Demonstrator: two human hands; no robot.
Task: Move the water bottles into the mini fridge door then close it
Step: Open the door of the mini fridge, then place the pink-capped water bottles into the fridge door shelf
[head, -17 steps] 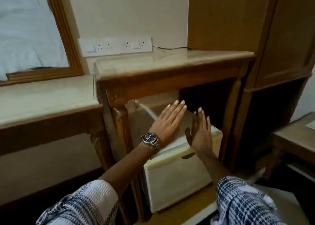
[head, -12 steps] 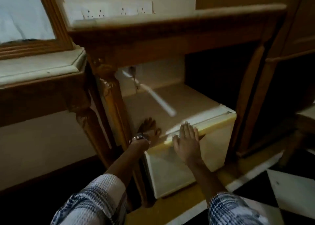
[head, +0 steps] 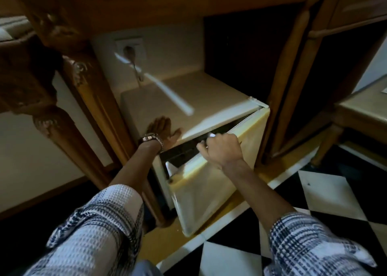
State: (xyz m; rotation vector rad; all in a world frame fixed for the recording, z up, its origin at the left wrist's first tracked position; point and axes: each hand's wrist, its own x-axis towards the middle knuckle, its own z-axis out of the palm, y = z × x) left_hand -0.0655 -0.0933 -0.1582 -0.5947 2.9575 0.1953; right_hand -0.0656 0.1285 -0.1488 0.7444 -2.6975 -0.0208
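Observation:
A cream mini fridge (head: 188,95) stands under a wooden table. Its door (head: 209,192) is swung partly outward, hinged at the right, with a dark gap showing behind its top edge. My right hand (head: 222,150) is curled over the door's top edge and grips it. My left hand (head: 162,130), with a wristwatch, lies flat with fingers spread on the fridge's top near its front left corner. No water bottles are in view.
Carved wooden table legs (head: 69,116) flank the fridge on the left. A wooden cabinet post (head: 287,83) stands close on the right. A wall socket with a plug (head: 129,49) sits behind the fridge. Black and white floor tiles (head: 324,192) lie at lower right.
My view dropped lower toward the fridge. My right hand went from flat on the door's top edge to gripping it, and the door has swung outward. My left hand stays on the fridge top.

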